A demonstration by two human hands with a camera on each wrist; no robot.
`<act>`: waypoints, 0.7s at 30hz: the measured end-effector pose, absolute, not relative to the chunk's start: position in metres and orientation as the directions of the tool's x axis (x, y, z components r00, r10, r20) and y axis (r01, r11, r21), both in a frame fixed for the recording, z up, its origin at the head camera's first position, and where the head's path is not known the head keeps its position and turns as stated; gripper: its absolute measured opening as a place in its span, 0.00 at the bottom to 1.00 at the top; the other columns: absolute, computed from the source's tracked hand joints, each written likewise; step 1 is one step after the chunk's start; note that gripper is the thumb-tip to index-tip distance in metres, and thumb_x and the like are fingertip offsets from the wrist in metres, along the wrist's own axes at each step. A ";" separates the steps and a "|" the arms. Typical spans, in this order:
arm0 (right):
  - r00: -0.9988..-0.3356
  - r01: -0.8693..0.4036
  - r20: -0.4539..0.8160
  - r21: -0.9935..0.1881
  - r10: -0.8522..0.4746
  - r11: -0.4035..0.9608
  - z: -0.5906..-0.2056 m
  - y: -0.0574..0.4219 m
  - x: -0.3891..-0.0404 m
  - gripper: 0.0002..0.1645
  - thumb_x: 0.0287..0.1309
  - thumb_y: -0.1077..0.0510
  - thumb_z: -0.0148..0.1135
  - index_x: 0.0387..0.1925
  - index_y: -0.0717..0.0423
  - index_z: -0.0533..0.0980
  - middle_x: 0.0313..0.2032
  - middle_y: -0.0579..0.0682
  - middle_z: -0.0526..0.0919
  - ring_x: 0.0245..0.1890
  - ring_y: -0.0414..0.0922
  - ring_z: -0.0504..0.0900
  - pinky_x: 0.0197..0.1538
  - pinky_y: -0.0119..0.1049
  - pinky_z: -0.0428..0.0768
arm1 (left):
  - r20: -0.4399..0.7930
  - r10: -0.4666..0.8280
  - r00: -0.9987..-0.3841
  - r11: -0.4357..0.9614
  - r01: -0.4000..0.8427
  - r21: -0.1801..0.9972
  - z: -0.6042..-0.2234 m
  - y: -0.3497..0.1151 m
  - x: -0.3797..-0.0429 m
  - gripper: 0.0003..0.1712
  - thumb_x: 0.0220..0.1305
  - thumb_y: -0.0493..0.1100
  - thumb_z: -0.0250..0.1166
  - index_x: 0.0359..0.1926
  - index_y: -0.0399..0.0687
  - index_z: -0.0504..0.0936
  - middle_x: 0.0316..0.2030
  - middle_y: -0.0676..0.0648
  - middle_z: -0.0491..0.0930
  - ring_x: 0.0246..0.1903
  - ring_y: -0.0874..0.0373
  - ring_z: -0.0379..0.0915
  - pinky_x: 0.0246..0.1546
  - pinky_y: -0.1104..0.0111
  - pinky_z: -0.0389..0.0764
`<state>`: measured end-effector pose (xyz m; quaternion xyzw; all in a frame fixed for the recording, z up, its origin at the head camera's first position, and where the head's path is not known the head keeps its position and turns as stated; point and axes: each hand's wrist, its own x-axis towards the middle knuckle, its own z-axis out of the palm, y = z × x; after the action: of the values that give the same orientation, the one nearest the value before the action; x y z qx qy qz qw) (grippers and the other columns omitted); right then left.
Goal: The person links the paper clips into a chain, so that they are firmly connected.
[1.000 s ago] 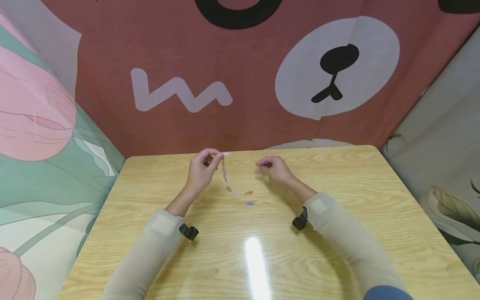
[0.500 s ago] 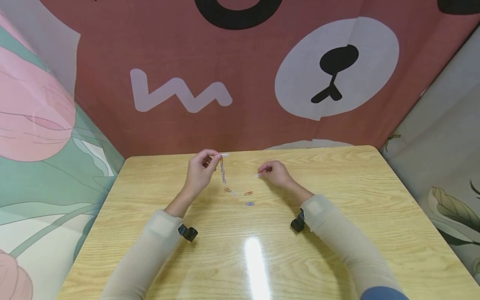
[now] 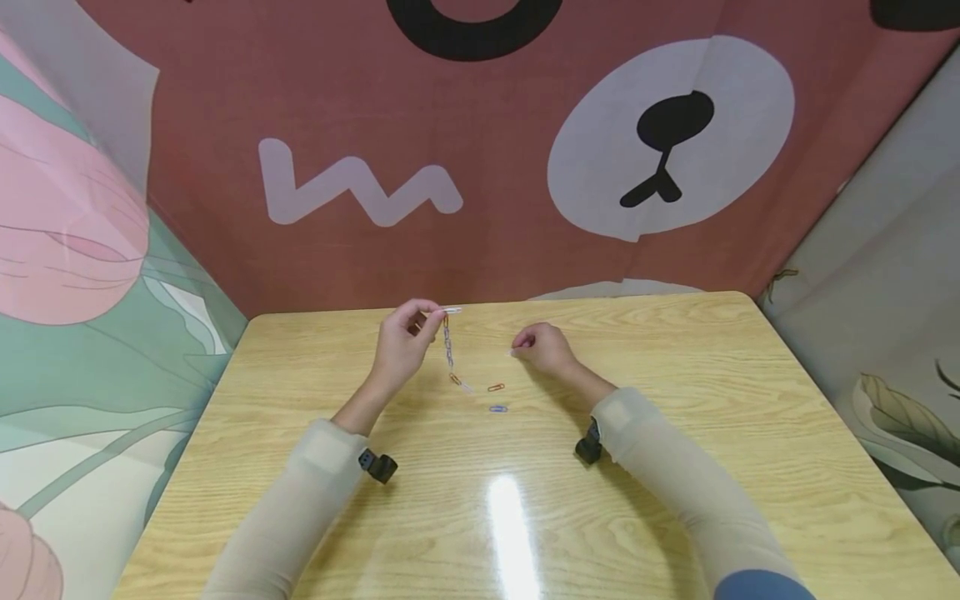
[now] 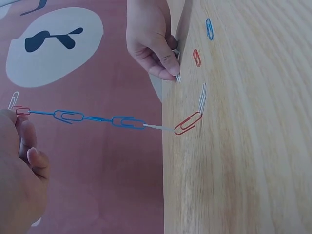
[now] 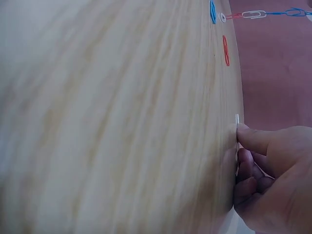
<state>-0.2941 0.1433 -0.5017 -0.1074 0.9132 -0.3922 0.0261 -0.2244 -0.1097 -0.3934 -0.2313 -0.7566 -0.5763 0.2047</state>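
From the left hand [image 3: 401,343] hang chained paperclips [image 4: 128,122].

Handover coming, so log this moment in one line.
left hand: holds paperclip chain | right hand: pinches white paperclip | table: loose red paperclip, blue paperclip

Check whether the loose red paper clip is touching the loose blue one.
Apart. The left wrist view plainly shows a gap of bare tabletop between the loose red paper clip and the loose blue paper clip.
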 end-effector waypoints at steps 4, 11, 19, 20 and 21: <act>-0.974 -0.175 0.023 -0.705 -0.225 0.687 -0.500 0.142 -0.293 0.06 0.62 0.60 0.72 0.30 0.57 0.84 0.27 0.47 0.81 0.28 0.41 0.75 0.35 0.34 0.73 | 0.575 0.122 -0.809 0.219 0.587 0.780 -0.393 -0.110 -0.224 0.03 0.68 0.26 0.63 0.37 0.26 0.81 0.26 0.27 0.77 0.22 0.60 0.68 0.22 0.78 0.66; -0.960 -0.218 0.007 -0.646 -0.279 0.731 -0.497 0.141 -0.295 0.06 0.66 0.60 0.67 0.31 0.57 0.83 0.28 0.47 0.81 0.28 0.43 0.75 0.37 0.37 0.74 | 0.581 0.124 -0.805 0.221 0.593 0.774 -0.392 -0.111 -0.224 0.03 0.68 0.26 0.62 0.37 0.25 0.81 0.26 0.30 0.77 0.21 0.56 0.69 0.23 0.79 0.67; -0.949 -0.229 -0.016 -0.648 -0.314 0.726 -0.496 0.145 -0.297 0.07 0.70 0.59 0.62 0.37 0.58 0.82 0.36 0.51 0.83 0.34 0.45 0.77 0.43 0.42 0.77 | 0.577 0.124 -0.807 0.206 0.590 0.781 -0.394 -0.112 -0.225 0.03 0.69 0.27 0.63 0.38 0.25 0.81 0.26 0.27 0.77 0.22 0.64 0.67 0.22 0.79 0.65; -0.950 -0.224 -0.017 -0.661 -0.313 0.716 -0.496 0.146 -0.296 0.08 0.71 0.58 0.62 0.37 0.58 0.82 0.36 0.51 0.83 0.34 0.45 0.77 0.43 0.42 0.76 | 0.577 0.124 -0.807 0.206 0.590 0.781 -0.394 -0.112 -0.225 0.03 0.69 0.27 0.63 0.38 0.25 0.81 0.26 0.27 0.77 0.22 0.65 0.67 0.22 0.79 0.65; -0.949 -0.221 -0.015 -0.676 -0.314 0.703 -0.495 0.147 -0.296 0.08 0.71 0.58 0.61 0.37 0.58 0.81 0.37 0.52 0.83 0.35 0.46 0.77 0.43 0.42 0.76 | 0.576 0.124 -0.808 0.204 0.588 0.782 -0.395 -0.112 -0.225 0.03 0.69 0.26 0.63 0.38 0.25 0.81 0.27 0.26 0.77 0.22 0.64 0.67 0.22 0.79 0.65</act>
<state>-0.2961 0.1471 -0.4951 -0.1454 0.9204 -0.3572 0.0648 -0.2250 -0.1120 -0.3947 -0.2375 -0.7501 -0.5844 0.1986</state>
